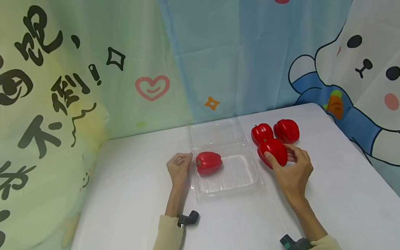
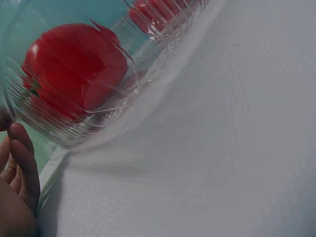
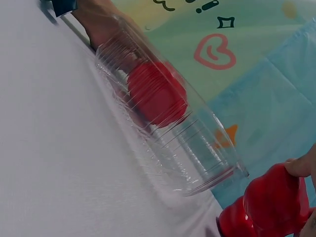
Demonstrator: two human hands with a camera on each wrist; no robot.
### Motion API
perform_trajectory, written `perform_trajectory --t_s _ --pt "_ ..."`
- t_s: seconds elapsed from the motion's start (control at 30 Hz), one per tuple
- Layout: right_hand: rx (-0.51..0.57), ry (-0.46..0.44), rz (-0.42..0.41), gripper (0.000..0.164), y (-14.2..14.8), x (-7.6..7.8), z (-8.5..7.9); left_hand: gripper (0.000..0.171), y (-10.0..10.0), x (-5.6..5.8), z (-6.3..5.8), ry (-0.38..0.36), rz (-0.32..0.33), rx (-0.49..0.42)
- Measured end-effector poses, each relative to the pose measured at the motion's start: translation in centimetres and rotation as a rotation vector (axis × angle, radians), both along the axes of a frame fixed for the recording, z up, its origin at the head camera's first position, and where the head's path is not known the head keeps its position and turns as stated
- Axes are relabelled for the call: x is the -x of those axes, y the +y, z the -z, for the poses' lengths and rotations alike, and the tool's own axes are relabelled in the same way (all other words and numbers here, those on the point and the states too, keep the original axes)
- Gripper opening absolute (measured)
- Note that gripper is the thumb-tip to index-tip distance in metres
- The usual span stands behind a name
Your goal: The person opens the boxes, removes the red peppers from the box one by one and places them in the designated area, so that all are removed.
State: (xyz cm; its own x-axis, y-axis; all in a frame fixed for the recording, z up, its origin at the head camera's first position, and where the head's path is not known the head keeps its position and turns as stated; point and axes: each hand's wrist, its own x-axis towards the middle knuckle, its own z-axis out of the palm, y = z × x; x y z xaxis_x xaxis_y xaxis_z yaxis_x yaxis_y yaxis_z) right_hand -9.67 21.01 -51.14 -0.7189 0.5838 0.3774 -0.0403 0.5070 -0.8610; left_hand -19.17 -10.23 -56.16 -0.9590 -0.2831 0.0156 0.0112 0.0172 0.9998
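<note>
A clear plastic clamshell box [image 1: 235, 176] lies with its lid [image 1: 216, 133] folded back. One red bell pepper [image 1: 209, 163] lies on its side in the left part of the box, green stem to the left. My left hand [image 1: 179, 168] pinches the box's left rim, as the left wrist view shows at its edge. My right hand [image 1: 293, 171] grips another red bell pepper [image 1: 273, 151] between thumb and fingers, right of the box. Behind it are two more red bell peppers, one [image 1: 261, 132] partly covered by the held one and one [image 1: 286, 131] farther right.
The white-covered table [image 1: 129, 205] meets a printed curtain [image 1: 209, 55] along its back edge. The folded-back lid reaches close to that edge. A dark wrist camera [image 1: 188, 218] sits on the left wrist and another [image 1: 294, 244] on the right.
</note>
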Motion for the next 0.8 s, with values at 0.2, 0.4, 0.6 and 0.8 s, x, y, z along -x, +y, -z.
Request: perform_trajectory --t_s 0.2,0.4,0.6,0.8 --pt "0.003 -0.015 0.007 0.062 0.0 0.0 0.5 0.015 0.1 0.0 -0.1 -0.003 -0.004 -0.007" --pt "0.009 -0.070 0.023 0.063 0.0 -0.2 0.8 0.016 -0.1 0.0 0.1 -0.019 0.002 -0.012" --pt "0.029 -0.149 0.015 0.067 0.0 -0.4 1.1 0.016 -0.2 0.0 0.2 -0.022 0.007 -0.005" --pt "0.046 -0.177 0.006 0.069 0.1 -0.5 1.7 0.017 -0.1 0.0 0.1 -0.006 0.010 -0.004"
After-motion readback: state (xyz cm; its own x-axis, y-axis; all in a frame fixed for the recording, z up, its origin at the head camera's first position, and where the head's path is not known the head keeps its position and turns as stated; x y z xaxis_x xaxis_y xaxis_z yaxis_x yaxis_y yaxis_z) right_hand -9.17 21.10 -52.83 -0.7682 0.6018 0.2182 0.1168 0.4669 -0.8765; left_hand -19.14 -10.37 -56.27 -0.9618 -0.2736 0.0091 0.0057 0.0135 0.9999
